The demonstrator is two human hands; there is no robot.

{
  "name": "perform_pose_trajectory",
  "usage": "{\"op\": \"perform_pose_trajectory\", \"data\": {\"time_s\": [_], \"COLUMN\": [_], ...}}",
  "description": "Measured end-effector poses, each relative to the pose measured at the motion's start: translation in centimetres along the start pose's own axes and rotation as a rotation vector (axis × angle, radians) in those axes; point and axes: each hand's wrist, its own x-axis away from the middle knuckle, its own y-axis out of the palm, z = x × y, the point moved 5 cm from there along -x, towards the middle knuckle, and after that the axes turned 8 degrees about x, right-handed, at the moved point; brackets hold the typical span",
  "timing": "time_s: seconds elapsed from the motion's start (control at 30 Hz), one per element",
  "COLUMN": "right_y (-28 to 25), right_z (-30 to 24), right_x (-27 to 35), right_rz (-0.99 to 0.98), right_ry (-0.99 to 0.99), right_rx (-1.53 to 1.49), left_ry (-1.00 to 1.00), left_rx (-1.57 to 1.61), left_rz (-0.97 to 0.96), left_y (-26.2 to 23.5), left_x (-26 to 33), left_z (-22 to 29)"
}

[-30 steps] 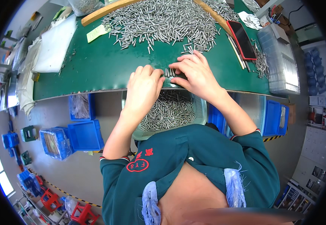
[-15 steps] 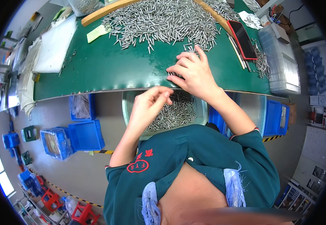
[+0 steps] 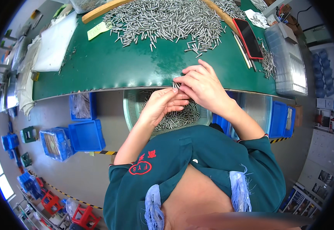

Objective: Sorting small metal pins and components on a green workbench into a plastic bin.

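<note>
A few small silver metal pins (image 3: 176, 85) show at the table's front edge, between my two hands. My right hand (image 3: 204, 85) reaches in from the right, its fingers bent and closed around these pins. Just below the edge is my left hand (image 3: 162, 105), with its fingers stretched out and apart and its thumb tip against the pins. Whether anything lies in the left palm is hidden. Beyond the hands, a large heap of similar pins (image 3: 155, 23) covers the far middle of the green table (image 3: 109, 65). A light green plastic basket (image 3: 129, 111) with many pins sits below the hands.
Wooden bars (image 3: 105, 10) flank the heap. At the right lie a red-edged phone (image 3: 248, 40), thin sticks (image 3: 242, 51) and a clear plastic case (image 3: 290, 63). A yellow note (image 3: 97, 30) and white sheets (image 3: 57, 48) lie left. Blue bins (image 3: 87, 136) stand on the floor.
My right hand has drawn back from the loose pins toward the table's front edge. My left hand has moved right, opened its fingers and met the right hand at the pins.
</note>
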Motion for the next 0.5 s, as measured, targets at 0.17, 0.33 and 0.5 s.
{"op": "perform_pose_trajectory", "data": {"time_s": [0.17, 0.33, 0.5], "right_y": [0.1, 0.2, -0.7], "right_z": [0.0, 0.2, 0.2], "right_x": [0.2, 0.4, 0.1], "right_rz": [0.007, -0.029, -0.069], "right_ry": [0.052, 0.058, 0.132], "right_rx": [-0.041, -0.084, -0.24], "left_ry": [0.039, 0.095, 0.228], "left_rx": [-0.031, -0.106, -0.277], "left_rz": [0.023, 0.037, 0.051], "left_y": [0.0, -0.1, 1.0], "left_x": [-0.1, -0.2, 1.1], "left_z": [-0.6, -0.8, 0.8]}}
